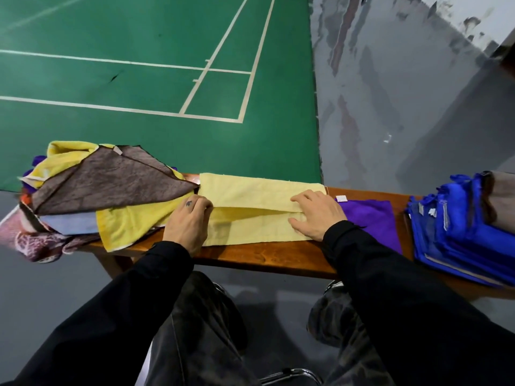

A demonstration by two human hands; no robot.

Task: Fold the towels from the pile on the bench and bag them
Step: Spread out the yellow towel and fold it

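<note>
pale yellow towel (259, 210) lies flat mid-frame on the worktop (264, 256), partly folded. left hand (188, 222) presses its left end, fingers curled under; right hand (316, 215) lies flat with fingers spread on its right end. towel pile (92, 196) at left, purple towel (370, 218) and blue bags (457, 229) at right.

Both hands — left hand (189, 221), right hand (315, 215) — press flat on a pale yellow towel (250, 215) on the bench (264, 257).

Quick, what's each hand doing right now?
Left hand: fingers curled at the left end of the pale yellow towel; whether it grips cannot be told.
Right hand: open, pressing flat on that towel.
</note>
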